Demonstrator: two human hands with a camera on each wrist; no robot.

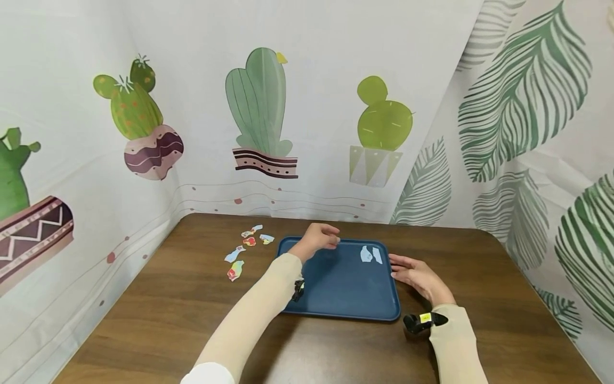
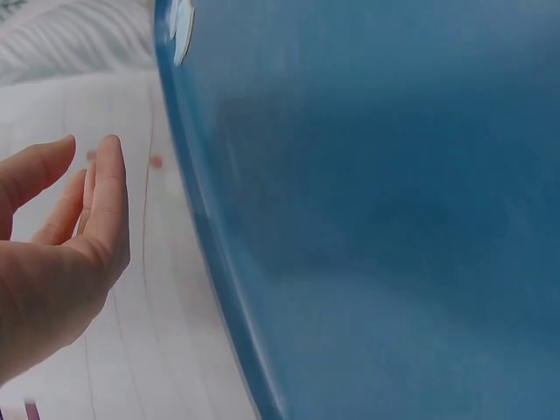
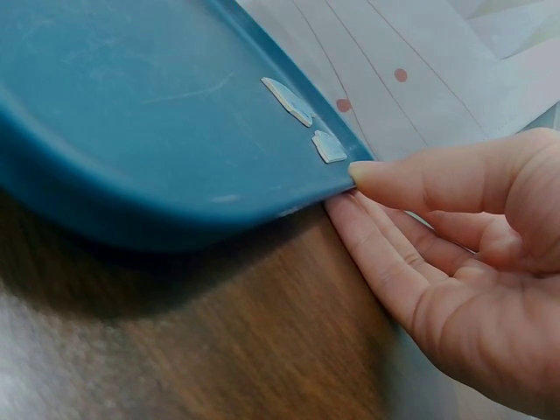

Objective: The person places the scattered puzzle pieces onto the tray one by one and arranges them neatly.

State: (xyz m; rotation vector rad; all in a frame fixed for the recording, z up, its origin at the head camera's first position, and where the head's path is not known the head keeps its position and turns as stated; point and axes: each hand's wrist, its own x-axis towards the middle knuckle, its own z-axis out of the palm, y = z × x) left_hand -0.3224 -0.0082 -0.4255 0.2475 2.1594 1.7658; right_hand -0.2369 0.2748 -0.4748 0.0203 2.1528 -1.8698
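A dark blue tray lies on the table. Two pale blue, irregular flat pieces, one on the left and a narrower one, lie inside its far right corner. My left hand hovers over the far left part of the tray; its fingers are loosely bent and nothing shows between them. At the tray's right side, my right hand pinches the rim: in the right wrist view the thumb touches the top of the edge and the fingers lie just below it.
Left of the tray, several colourful torn-looking flat pieces are scattered on the brown wooden table. A white cloth printed with cacti and leaves hangs behind the table. Each wrist wears a small black camera.
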